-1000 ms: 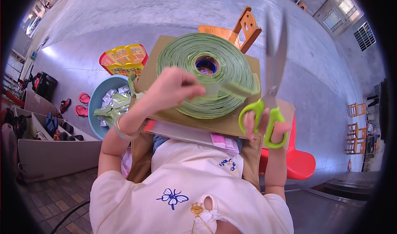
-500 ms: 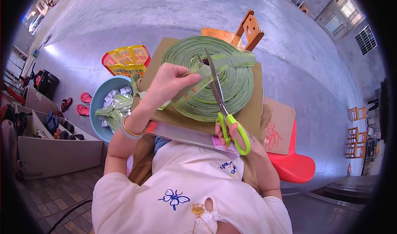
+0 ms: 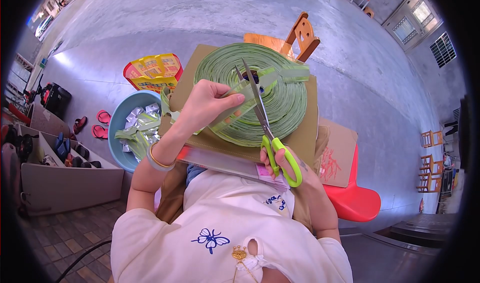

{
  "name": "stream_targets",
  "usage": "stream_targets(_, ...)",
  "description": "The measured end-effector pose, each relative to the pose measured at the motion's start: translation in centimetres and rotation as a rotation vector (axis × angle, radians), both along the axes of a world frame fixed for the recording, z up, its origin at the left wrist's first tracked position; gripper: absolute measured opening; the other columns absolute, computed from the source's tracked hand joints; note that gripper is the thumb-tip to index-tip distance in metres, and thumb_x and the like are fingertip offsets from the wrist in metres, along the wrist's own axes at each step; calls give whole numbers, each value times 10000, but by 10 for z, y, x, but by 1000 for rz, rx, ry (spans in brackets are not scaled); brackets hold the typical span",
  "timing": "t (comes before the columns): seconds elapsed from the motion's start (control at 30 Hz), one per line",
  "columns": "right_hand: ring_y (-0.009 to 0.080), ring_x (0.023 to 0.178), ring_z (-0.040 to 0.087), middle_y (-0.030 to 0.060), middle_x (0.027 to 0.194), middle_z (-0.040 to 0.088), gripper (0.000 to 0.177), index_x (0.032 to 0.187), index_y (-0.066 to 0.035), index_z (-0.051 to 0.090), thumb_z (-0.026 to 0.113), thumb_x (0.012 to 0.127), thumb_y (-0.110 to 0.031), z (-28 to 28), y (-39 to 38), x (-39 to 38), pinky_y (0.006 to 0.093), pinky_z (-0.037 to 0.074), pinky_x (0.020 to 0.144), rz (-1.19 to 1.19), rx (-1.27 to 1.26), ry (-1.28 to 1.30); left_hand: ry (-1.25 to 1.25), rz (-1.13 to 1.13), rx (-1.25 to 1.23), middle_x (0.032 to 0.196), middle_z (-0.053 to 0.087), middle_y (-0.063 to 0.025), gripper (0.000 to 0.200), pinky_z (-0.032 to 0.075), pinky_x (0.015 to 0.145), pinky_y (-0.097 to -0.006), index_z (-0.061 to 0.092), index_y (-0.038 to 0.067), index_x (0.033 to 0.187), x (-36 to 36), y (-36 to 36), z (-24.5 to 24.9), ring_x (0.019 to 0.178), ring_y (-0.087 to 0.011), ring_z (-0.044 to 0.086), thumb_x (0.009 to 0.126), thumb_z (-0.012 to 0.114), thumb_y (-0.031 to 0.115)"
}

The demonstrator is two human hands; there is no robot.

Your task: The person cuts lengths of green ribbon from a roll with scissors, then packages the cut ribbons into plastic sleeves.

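A large coil of green translucent ribbon (image 3: 288,105) lies flat on an olive-brown board (image 3: 192,68) in front of me. My left hand (image 3: 210,103) pinches a strip of the ribbon (image 3: 268,78) between thumb and fingers, over the coil's left part. My right hand (image 3: 280,160) is wrapped through the lime-green handles of a pair of scissors (image 3: 261,113). Their blades point away from me over the coil and stand slightly apart, crossing the strip just right of my left fingertips.
At left a blue basin (image 3: 119,145) holds cut green strips and silvery pieces, with a yellow-red bag (image 3: 153,73) behind it. A wooden chair (image 3: 301,35) stands beyond the board. On the right, cardboard (image 3: 340,145) with red strands rests on a red chair (image 3: 352,200).
The scissor tips have shifted slightly left, still a little apart. The left hand has barely moved and keeps its pinch on the ribbon.
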State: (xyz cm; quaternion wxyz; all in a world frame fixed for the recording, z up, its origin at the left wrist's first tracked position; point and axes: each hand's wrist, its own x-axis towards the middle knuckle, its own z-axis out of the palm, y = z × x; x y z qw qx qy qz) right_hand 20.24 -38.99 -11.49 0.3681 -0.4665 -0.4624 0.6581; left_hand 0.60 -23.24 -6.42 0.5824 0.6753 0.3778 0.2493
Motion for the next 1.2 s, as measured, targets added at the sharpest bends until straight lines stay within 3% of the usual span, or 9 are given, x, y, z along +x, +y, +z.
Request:
stream_targets(0.23, 70, 557, 460, 0, 656, 440, 684, 876, -21, 479, 384, 791, -693, 1, 0, 0, 209, 430, 499, 11, -6, -8, -29, -2, -25, 655, 637, -54, 213, 434, 440, -181, 659, -48, 827, -1, -1, 3, 501, -56, 557, 810, 653, 164)
stream_targets(0.43, 70, 503, 460, -1, 598, 445, 660, 739, -35, 476, 405, 784, -690, 6, 1, 1, 214, 418, 445, 6, -8, -61, -26, -5, -32, 658, 637, -54, 214, 437, 442, -182, 661, -48, 832, -2, -1, 2, 505, -56, 557, 810, 654, 165)
stream_targets(0.73, 73, 398, 461, 0, 532, 465, 513, 633, -36, 478, 560, 828, -503, 11, 0, 1, 208, 385, 352, -138, -70, -75, -55, 11, -65, 649, 635, -52, 219, 441, 447, -186, 663, -46, 825, -3, -1, 8, 509, -55, 557, 809, 652, 172)
stream_targets(0.83, 73, 443, 494, -1, 530, 473, 473, 643, -6, 509, 616, 815, -433, 13, 7, 1, 229, 407, 396, -197, -76, -116, 31, -12, -25, 637, 631, -48, 228, 438, 450, -198, 663, -45, 809, -10, 3, 13, 509, -51, 550, 803, 650, 183)
stream_targets(0.93, 100, 477, 517, 24, 507, 458, 418, 692, 39, 549, 654, 794, -353, 12, 28, 1, 276, 432, 465, -408, 202, -420, 227, -115, 118, 617, 612, -29, 222, 405, 435, -193, 656, -39, 800, -42, 21, 32, 507, -41, 530, 797, 652, 183)
stream_targets(0.97, 192, 590, 576, 99, 598, 516, 330, 800, 60, 577, 657, 774, -260, 27, 36, 0, 337, 450, 580, -407, 260, -699, 297, -144, 183, 609, 602, -19, 216, 388, 428, -192, 651, -35, 793, -61, 30, 41, 503, -36, 517, 795, 651, 181)
stream_targets(1.07, 291, 700, 586, 172, 780, 556, 306, 883, 58, 577, 641, 766, -217, 9, 62, 9, 380, 453, 647, -544, 726, -954, 185, 113, 318, 622, 585, 1, 211, 383, 439, -187, 632, -13, 737, -122, 44, 62, 501, -38, 506, 802, 637, 188)
stream_targets(1.1, 336, 834, 560, 204, 922, 539, 312, 915, 58, 566, 645, 747, -192, 11, 66, 9, 400, 447, 712, -501, 590, -991, 192, 214, 287, 628, 587, -7, 219, 406, 465, -184, 628, -6, 769, -142, 45, 76, 532, -52, 536, 823, 619, 206)
stream_targets(1.2, 340, 849, 544, 202, 904, 530, 303, 898, 67, 568, 653, 745, -180, -8, 84, 12, 396, 450, 731, -431, 667, -1200, -155, 347, 387, 686, 613, -57, 222, 410, 460, -182, 612, 1, 902, -192, 53, 103, 550, -82, 563, 860, 594, 218)
